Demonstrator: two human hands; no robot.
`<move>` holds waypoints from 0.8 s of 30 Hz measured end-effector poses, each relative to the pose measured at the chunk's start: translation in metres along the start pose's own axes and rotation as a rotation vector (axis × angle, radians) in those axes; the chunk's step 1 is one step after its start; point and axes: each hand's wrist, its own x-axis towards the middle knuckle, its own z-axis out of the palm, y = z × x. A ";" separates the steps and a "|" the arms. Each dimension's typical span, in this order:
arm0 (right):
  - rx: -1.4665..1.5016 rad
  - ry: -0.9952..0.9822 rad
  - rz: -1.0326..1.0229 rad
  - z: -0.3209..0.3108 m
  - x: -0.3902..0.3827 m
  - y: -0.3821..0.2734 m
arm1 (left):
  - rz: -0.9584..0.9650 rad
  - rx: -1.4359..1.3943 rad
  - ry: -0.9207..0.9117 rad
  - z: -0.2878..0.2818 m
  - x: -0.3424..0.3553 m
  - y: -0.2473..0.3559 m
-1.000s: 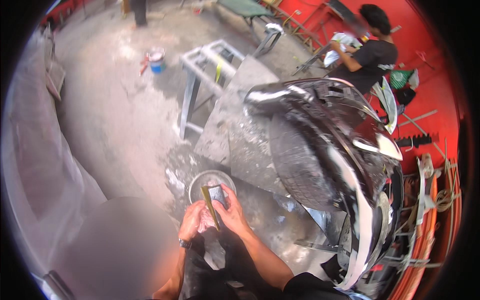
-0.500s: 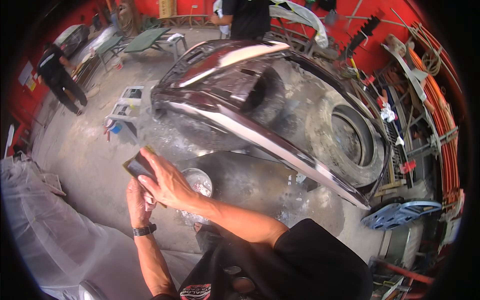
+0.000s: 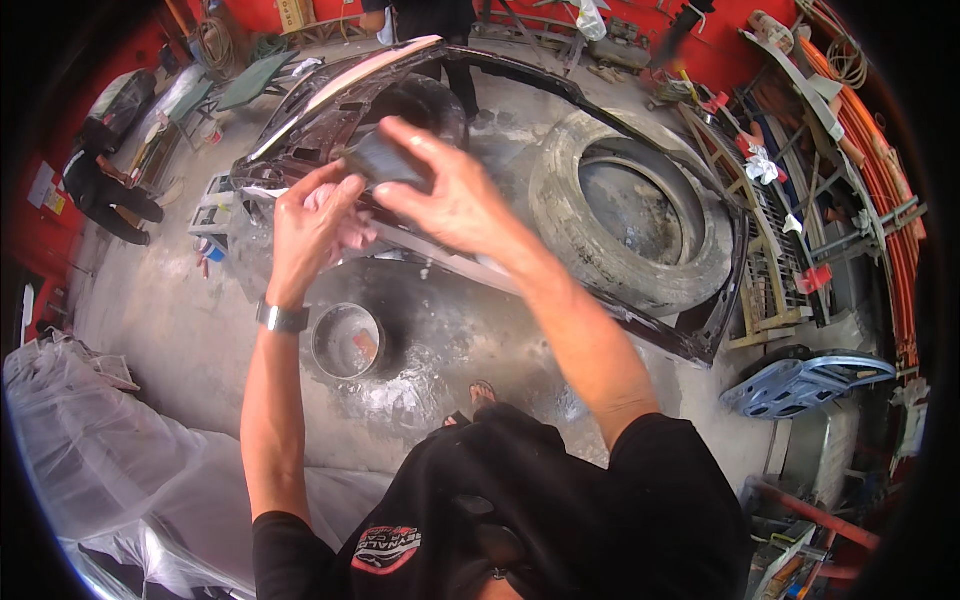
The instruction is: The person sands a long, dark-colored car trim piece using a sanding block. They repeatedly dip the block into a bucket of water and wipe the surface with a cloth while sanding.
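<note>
My right hand (image 3: pixel 455 200) grips a dark, flat sanding block (image 3: pixel 398 165) between thumb and fingers, slightly blurred by motion. Close beside it is my left hand (image 3: pixel 312 222), a watch on its wrist, with a pinkish wad like a wet cloth (image 3: pixel 352 232) in its curled fingers. Both hands are raised in front of the near side of a dark car body panel (image 3: pixel 690 340) that has pale, sanded-looking strips (image 3: pixel 370 72). Part of the panel is hidden behind my hands and the block. Below my left hand a round bucket (image 3: pixel 318 345) stands on the wet floor.
Large tyres (image 3: pixel 560 190) lie under the panel. One person (image 3: pixel 430 22) stands behind it; another (image 3: pixel 105 195) is at the far left. Plastic sheeting (image 3: pixel 130 440) drapes the near left. A blue part (image 3: pixel 810 385) and racks with orange pipes (image 3: pixel 870 170) line the right.
Both hands have moved up and right from above the bucket to the panel, with the block still in my right hand. The view has shifted, and the bucket now shows uncovered.
</note>
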 end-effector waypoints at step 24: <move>-0.329 -0.412 -0.009 -0.138 -0.172 0.104 | 0.289 0.403 0.762 0.106 0.014 -0.103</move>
